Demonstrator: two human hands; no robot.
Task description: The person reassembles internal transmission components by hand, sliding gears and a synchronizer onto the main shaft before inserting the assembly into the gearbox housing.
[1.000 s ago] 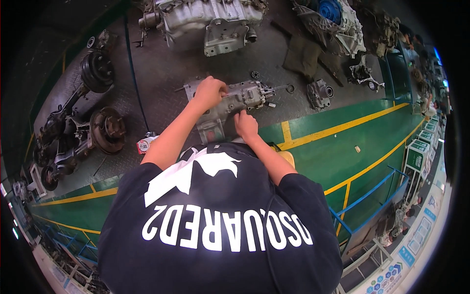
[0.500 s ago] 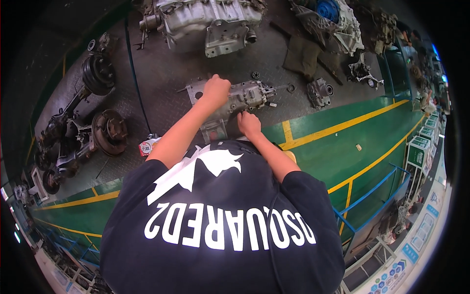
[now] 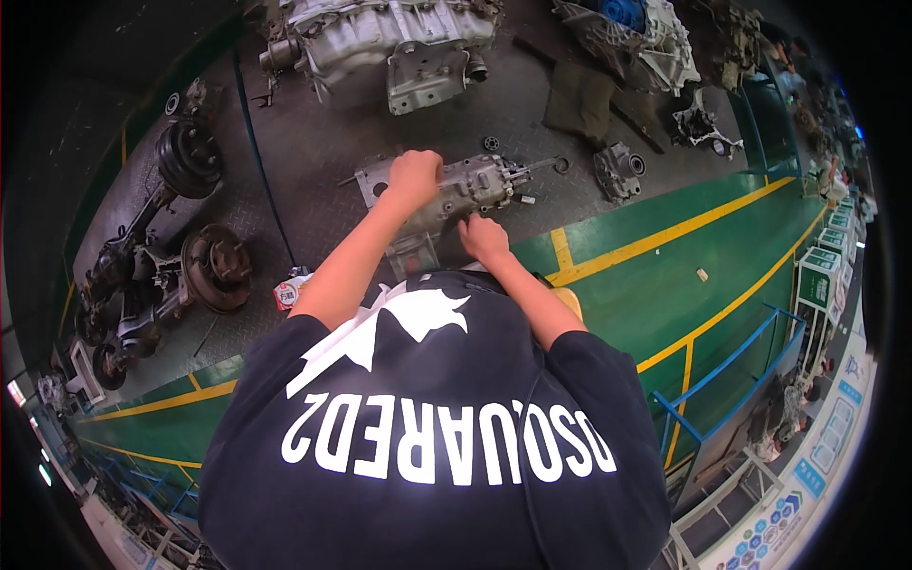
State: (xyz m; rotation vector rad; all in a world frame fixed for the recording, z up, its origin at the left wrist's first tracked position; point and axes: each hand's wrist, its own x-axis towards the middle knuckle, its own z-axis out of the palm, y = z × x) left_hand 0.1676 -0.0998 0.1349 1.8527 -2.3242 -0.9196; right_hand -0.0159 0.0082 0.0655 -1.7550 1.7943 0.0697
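A grey metal gearbox (image 3: 467, 182) lies in front of me on the dark patterned metal tabletop. My left hand (image 3: 415, 178) is closed over the left part of its upper side, and whatever sits inside the fist is hidden. At the gearbox's near side, my right hand (image 3: 484, 236) has its fingers curled together; I cannot make out what they grip. A thin rod with a ring end (image 3: 560, 165) reaches out from the right end of the gearbox. Just beyond it lies a small round bearing-like part (image 3: 491, 143). A small pale cylinder (image 3: 524, 199) is beside the right end.
A large silver transmission casing (image 3: 418, 57) stands at the far side, another casing with a blue part (image 3: 622, 13) to its right. An axle with brake drums (image 3: 190, 157) fills the left. A small housing (image 3: 618, 172) sits at right. Green floor (image 3: 646, 294) has yellow lines.
The whole view has shifted slightly. Both hands stay at the gearbox in nearly the same poses, the left one closed above it and the right one at its near side.
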